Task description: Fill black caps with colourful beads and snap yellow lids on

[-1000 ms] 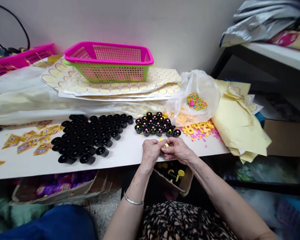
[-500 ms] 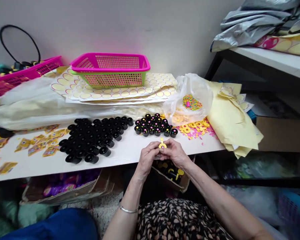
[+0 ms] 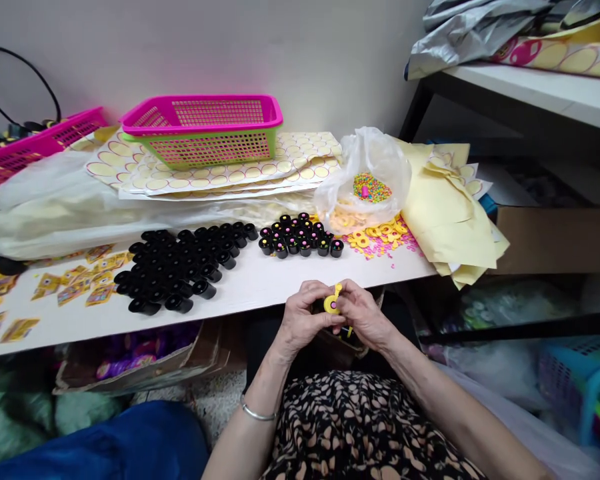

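Note:
A yellow ring with a tab [image 3: 329, 307] is held between my two hands just in front of the table edge; a pink dot shows in its middle. My left hand [image 3: 300, 321] curls its thumb and index finger round the left side. On the other side my right hand [image 3: 367, 317] pinches it with thumb and fingertips. Whatever lies under the ring is hidden by my fingers. Beyond the hands stands a cluster of small black cups with pink and yellow dots [image 3: 300, 237]. To the left is a larger group of plain black cups [image 3: 180, 267].
Loose yellow rings [image 3: 380, 233] and pink bits lie at right beside a clear bag [image 3: 337, 200] of colourful beads. A pink and green basket [image 3: 210, 147] stands on printed sheets. Yellow packets [image 3: 100, 293] lie left. Below are a carton [image 3: 175, 380] and a blue basket [image 3: 560, 373].
My hands have moved slightly right and down in the view with the yellow ring, whose tab now tilts to the right. The whole view has shifted somewhat.

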{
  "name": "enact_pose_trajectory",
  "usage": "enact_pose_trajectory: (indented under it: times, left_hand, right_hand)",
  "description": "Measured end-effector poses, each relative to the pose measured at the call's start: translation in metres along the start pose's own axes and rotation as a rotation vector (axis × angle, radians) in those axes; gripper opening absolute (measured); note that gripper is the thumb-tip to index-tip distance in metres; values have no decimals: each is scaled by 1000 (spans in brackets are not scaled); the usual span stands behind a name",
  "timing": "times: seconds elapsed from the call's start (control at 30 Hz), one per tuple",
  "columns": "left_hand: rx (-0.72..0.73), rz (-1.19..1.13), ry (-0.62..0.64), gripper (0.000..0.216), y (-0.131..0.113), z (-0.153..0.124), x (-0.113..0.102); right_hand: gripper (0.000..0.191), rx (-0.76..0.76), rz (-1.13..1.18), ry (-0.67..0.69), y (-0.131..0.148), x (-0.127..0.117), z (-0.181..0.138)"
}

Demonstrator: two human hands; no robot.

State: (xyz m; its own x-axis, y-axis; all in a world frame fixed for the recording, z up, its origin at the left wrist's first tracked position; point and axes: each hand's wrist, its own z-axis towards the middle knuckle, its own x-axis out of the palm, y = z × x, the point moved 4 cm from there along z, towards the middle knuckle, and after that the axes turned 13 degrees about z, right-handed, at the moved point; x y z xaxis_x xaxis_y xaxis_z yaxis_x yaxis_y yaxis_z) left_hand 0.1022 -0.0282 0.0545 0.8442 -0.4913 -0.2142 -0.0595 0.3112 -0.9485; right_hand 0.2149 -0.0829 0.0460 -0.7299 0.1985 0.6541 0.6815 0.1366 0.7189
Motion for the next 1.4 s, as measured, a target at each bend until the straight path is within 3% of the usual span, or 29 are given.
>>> enact_pose_trajectory:
  times: [0.17,0.3,0.43,0.73,0.87,1.0,1.1,1.27,1.4]
  left_hand:
    - [-24,-59,60,40,-8,-5,2]
    - [7,30,154,38,-15,-10,3]
    - [70,166,254,36,-27,-15,8]
    - [206,312,338,27,-42,-21,22]
    - [277,333,358,32,-40,-22,25]
    - [318,334,390,34,-39,-24,26]
    - [314,305,363,31,-40,-25,22]
    - [262,255,315,36,-39,-27,19]
    - [264,224,294,37,-36,-26,25]
  right_hand:
    - [40,95,117,41,-1,-15,-3]
    - [46,311,141,260,-6,-13,-9]
    - [45,361,-12,398,1,-10,-16]
    - [47,401,-220,419,12,-12,-20]
    - [53,426,-172,398,5,-12,-23]
    - [48,337,-112,341,-1,-9,-26]
    - [49,282,-77,331,-5,-9,-29]
    - [57,401,-46,435,-16,-12,-31]
    - [48,324,-3,400,-21,-17,-28]
